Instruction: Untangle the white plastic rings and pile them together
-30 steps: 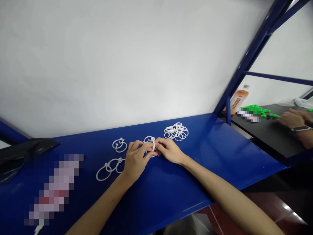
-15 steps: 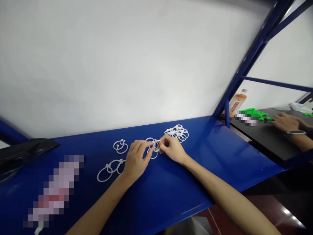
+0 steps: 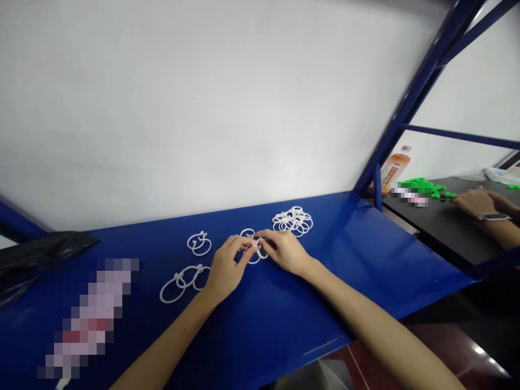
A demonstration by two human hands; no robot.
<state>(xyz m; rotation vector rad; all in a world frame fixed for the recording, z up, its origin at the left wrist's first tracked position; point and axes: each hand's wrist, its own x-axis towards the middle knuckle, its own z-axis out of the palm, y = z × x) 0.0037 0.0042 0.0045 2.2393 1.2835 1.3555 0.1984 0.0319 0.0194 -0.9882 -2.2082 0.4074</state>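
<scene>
Over the middle of the blue table point(image 3: 325, 292), my left hand point(image 3: 229, 265) pinches a white plastic ring between thumb and fingers. My right hand point(image 3: 286, 250) meets it from the right, its thumb and index finger closed on the same cluster of white rings point(image 3: 254, 259). Fingers cover the spot where the rings join. Left of my hands lie a linked chain of white rings point(image 3: 173, 290) and, behind it, a small pair of white rings point(image 3: 199, 244). A heap of white rings point(image 3: 293, 221) sits just behind my right hand.
A black plastic bag point(image 3: 44, 252) and a pixelated packet point(image 3: 89, 319) lie on the left. The wall rises behind the table, and a blue metal frame point(image 3: 406, 108) stands at right. Beyond it, another person's hands point(image 3: 481, 203) rest on a black table with green pieces point(image 3: 422, 187) and a bottle point(image 3: 396, 170).
My right hand's fingers have shifted left over the ring cluster, closer to my left fingertips. The left hand stays almost in place. The other person's hands moved slightly.
</scene>
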